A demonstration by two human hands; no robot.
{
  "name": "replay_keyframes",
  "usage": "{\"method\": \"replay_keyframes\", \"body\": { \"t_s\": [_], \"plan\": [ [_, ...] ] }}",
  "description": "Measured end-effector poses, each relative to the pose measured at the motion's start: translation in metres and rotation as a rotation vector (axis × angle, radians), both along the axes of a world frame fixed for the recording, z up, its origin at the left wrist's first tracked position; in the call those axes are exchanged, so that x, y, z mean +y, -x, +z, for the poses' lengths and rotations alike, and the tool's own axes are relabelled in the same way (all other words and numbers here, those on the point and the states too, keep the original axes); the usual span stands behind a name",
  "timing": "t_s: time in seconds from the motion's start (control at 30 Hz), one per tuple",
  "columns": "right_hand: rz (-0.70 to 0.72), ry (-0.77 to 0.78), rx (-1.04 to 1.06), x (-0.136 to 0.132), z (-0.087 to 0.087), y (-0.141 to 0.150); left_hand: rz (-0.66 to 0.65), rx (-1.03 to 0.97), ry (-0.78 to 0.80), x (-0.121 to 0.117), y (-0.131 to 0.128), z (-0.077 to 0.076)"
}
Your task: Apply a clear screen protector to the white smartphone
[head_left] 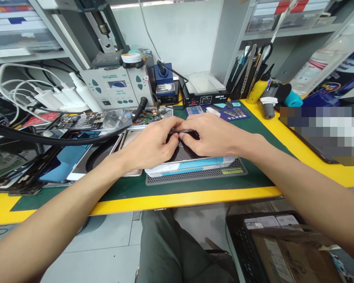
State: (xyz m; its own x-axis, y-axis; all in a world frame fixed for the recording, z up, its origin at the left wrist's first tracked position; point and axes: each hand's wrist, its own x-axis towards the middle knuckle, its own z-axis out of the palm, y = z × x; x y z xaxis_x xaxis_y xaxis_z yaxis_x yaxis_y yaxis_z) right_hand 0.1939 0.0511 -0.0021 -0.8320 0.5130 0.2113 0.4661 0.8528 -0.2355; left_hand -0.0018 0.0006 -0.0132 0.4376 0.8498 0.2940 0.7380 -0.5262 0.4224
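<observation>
A dark, glossy phone (185, 152) with a pale edge lies on a white and blue block (191, 167), which rests on a grey perforated mat (194, 179). My left hand (153, 143) comes from the left, fingers curled over the phone's far side and thumb bent inward. From the right, my right hand (214, 133) meets it, its thumb and fingers closed on the same part. The thumb tips almost touch each other. Whatever is pinched between the fingertips is hidden by the hands.
Phones (66, 159) and phone parts are piled at the left, under a black hose (61, 137). Behind stand a hot air station (118, 88), a soldering station (165, 82) and a black heating unit (206, 96). Tweezers (250, 70) stand at the right. A crate (247, 251) sits below.
</observation>
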Motion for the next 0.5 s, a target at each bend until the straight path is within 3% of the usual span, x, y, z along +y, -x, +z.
{"method": "replay_keyframes", "body": {
  "t_s": [0.5],
  "plan": [
    [-0.007, 0.013, -0.014, -0.0005, 0.0021, 0.0002, 0.018, 0.016, -0.002, 0.0003, 0.0008, -0.0007]
  ]
}}
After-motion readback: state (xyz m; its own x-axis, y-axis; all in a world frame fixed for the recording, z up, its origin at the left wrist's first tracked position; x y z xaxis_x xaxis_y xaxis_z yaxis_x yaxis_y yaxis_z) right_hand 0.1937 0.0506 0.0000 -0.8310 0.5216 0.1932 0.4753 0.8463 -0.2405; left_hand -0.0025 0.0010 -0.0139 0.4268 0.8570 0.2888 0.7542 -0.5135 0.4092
